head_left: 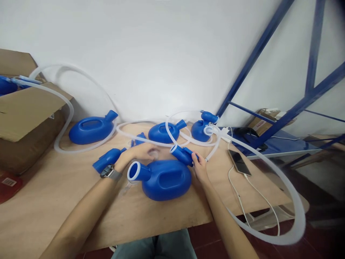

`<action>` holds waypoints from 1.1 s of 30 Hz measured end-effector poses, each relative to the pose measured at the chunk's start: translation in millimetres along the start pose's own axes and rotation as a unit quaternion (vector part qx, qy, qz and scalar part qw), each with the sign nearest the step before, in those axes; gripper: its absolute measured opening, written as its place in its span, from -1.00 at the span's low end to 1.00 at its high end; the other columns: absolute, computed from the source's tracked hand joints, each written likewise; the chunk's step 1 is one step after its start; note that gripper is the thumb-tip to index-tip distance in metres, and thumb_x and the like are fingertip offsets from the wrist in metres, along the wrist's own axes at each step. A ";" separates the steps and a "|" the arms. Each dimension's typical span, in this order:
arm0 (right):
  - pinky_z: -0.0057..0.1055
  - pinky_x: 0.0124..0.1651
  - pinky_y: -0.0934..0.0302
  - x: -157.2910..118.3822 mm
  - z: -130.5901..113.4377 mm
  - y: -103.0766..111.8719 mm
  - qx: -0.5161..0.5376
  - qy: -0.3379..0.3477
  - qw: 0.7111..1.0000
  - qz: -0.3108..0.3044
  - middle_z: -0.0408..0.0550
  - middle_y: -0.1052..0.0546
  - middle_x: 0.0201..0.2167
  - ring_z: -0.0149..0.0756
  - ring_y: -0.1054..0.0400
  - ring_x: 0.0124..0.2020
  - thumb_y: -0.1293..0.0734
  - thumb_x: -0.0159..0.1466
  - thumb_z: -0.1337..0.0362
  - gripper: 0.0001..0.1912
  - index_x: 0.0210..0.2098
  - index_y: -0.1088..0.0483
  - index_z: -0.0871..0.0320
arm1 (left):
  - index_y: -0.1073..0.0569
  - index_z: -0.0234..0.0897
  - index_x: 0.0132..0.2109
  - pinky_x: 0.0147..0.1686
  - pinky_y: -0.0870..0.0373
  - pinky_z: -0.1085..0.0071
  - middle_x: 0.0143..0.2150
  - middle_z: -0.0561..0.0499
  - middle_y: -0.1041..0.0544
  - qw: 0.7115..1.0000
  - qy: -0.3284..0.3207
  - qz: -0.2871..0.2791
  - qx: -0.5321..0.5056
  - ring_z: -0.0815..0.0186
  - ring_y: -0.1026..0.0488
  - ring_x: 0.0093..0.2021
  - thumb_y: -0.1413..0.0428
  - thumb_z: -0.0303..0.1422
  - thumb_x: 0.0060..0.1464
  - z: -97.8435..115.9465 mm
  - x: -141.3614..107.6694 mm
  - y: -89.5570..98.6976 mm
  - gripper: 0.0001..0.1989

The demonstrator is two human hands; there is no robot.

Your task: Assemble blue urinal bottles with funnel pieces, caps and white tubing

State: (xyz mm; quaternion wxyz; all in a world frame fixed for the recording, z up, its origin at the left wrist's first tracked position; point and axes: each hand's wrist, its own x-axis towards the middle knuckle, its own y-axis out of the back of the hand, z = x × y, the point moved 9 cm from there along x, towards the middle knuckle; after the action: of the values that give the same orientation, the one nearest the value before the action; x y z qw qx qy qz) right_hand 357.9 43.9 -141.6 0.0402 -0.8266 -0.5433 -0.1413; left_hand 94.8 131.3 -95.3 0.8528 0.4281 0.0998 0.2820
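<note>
In front of me a blue plastic urinal bottle (169,181) lies on its side, its white-rimmed mouth pointing left. My right hand (199,166) is closed around a blue tubular urinal funnel (182,154) just above and behind the bottle. My left hand (144,151), wearing a watch on the wrist, reaches over behind the bottle's neck. Its fingers are smeared by motion, near a small translucent round piece (154,154); whether they grip it is unclear. Another blue funnel (109,160) lies left of that wrist. A clear strap-like piece hangs near the bottle's mouth.
Farther back stand more blue bottles (91,130) (164,133) (198,130) with looping translucent hoses (292,187). At left is an open cardboard box (29,115). A phone (239,162) with white cables lies on the right. Beyond it rises a blue metal frame (253,57).
</note>
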 end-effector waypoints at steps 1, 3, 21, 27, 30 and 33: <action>-0.19 -0.15 -0.44 1.8 0.0 1.2 0.010 -0.005 1.000 0.010 0.04 -0.67 -0.18 -0.07 -0.53 -0.19 -0.32 0.30 -0.32 -0.40 -0.14 -0.57 0.11 | -0.60 -0.24 0.15 -0.08 -0.46 0.32 -0.04 -0.10 -0.66 1.000 0.008 0.006 -0.007 0.13 -0.57 -0.09 -0.26 -0.22 0.06 2.8 -2.8 9.1 -0.50; -0.24 -0.26 -0.42 6.2 -2.9 -2.0 0.043 -0.016 0.999 0.019 0.06 -0.67 -0.17 -0.08 -0.54 -0.21 -0.29 0.31 -0.32 -0.40 -0.13 -0.54 0.09 | -0.58 -0.23 0.18 -0.09 -0.47 0.33 -0.03 -0.10 -0.66 0.998 0.026 0.039 -0.045 0.14 -0.57 -0.07 -0.23 -0.10 0.13 9.6 -10.4 30.6 -0.48; -0.23 0.03 -0.40 71.9 -101.3 -129.7 -0.009 0.074 0.965 -0.253 -0.05 -0.67 -0.23 -0.07 -0.55 -0.09 -0.36 0.30 -0.29 -0.46 -0.25 -0.55 0.08 | -0.42 -0.24 -0.39 -0.35 -0.37 0.37 -0.35 -0.03 -0.58 0.978 0.157 0.136 -0.034 0.23 -0.49 -0.33 -0.29 0.08 0.00 -9.7 -55.1 95.0 -0.53; -0.42 -0.44 -0.20 66.9 -61.6 -124.9 -0.115 -0.009 0.909 -0.401 -0.11 -0.60 -0.43 -0.32 -0.34 -0.49 -0.38 0.30 -0.24 -0.44 -0.21 -0.62 0.17 | -0.58 -0.24 -0.33 -0.46 -0.25 0.34 -0.47 0.03 -0.54 0.979 0.198 -0.047 0.011 0.21 -0.41 -0.45 -0.34 -0.16 -0.13 -26.2 -46.7 40.9 -0.73; -0.40 -0.33 -0.27 66.4 -60.1 -120.9 -0.120 0.000 0.891 -0.438 -0.07 -0.64 -0.36 -0.27 -0.43 -0.38 -0.40 0.30 -0.20 -0.48 -0.22 -0.65 0.18 | -0.66 -0.20 -0.22 -0.39 -0.34 0.34 -0.32 0.01 -0.63 0.984 0.164 -0.076 -0.009 0.16 -0.50 -0.34 -0.34 -0.26 -0.17 -21.8 -35.5 18.7 -0.71; -0.34 -0.21 -0.33 64.5 -60.4 -118.6 -0.142 0.016 0.874 -0.464 -0.06 -0.67 -0.30 -0.20 -0.50 -0.29 -0.42 0.29 -0.17 -0.52 -0.24 -0.66 0.15 | -0.68 -0.15 -0.17 -0.30 -0.41 0.35 -0.22 0.01 -0.68 0.986 0.127 -0.102 -0.027 0.11 -0.56 -0.23 -0.35 -0.35 -0.24 -20.6 -21.9 -3.4 -0.64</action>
State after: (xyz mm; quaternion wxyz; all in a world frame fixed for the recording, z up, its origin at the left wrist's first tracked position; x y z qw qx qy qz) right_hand 262.4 136.0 -76.2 -0.1396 -0.4744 -0.8375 -0.2325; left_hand 69.7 131.2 -112.2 0.8688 0.3533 0.2428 0.2478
